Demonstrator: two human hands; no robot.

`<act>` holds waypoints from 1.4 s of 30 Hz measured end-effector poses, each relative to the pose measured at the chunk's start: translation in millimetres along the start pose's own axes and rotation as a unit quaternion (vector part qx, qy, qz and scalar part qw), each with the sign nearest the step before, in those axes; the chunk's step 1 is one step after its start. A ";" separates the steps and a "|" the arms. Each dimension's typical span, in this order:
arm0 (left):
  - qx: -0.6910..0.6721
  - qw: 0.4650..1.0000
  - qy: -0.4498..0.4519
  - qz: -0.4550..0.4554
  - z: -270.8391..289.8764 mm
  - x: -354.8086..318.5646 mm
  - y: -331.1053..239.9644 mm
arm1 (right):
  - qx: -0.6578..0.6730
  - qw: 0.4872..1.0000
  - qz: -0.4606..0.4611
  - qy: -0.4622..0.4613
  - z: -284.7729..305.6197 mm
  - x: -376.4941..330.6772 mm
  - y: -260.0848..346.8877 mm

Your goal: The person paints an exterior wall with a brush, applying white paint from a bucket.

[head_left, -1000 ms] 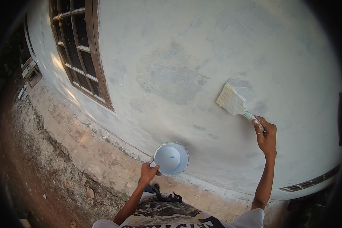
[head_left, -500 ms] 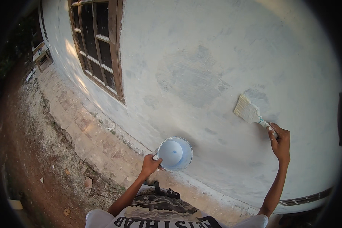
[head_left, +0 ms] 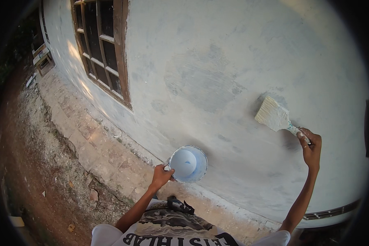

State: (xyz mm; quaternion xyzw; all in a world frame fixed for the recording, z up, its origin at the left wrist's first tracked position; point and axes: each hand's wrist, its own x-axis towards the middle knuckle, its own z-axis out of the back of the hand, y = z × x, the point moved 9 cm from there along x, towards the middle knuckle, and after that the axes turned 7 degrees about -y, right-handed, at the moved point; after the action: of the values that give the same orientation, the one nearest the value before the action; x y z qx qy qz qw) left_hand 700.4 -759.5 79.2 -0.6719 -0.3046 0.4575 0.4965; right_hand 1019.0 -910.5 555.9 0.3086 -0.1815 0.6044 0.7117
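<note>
My right hand [head_left: 311,149] is closed round the handle of a wide paintbrush [head_left: 273,115], whose pale, paint-covered bristles point up and left. The brush is near the wall [head_left: 250,156], and its shadow falls beside it; I cannot tell whether the bristles touch. With my left hand [head_left: 163,175] I grip the rim of a round bucket [head_left: 197,165], thumb over the edge. White to pale blue paint shows inside it. Patchy grey areas mark the whitish wall, the largest one left of the brush.
A brown wooden window [head_left: 100,45] with dark panes is set in the wall at the upper left. Along the wall's foot runs a paved strip [head_left: 98,141], with rough soil [head_left: 41,176] beyond its broken edge. A small wooden table [head_left: 41,55] stands far left.
My right hand and the paintbrush have shifted a little to the right, and the brush's shadow now shows more beside the bristles. The bucket is nearly unmoved in my left hand.
</note>
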 end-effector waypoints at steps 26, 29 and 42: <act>-0.117 0.990 -0.075 0.000 -102.2 -46.1 41.5 | -0.101 0.933 0.345 -0.022 8.2 33.2 38.5; -0.118 0.990 -0.080 -0.013 -99.4 -49.3 38.6 | -0.104 0.922 0.373 -0.018 6.5 30.5 38.1; -0.115 0.988 -0.099 -0.027 -95.9 -50.6 42.3 | -0.141 0.902 0.399 -0.091 17.1 24.7 35.0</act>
State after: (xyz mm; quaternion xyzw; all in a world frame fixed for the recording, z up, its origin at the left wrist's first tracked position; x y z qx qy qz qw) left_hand 766.4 -854.1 63.4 -0.6675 -0.4206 0.4704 0.3953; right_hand 991.9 -900.5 591.9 0.1607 -0.4365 0.7751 0.4275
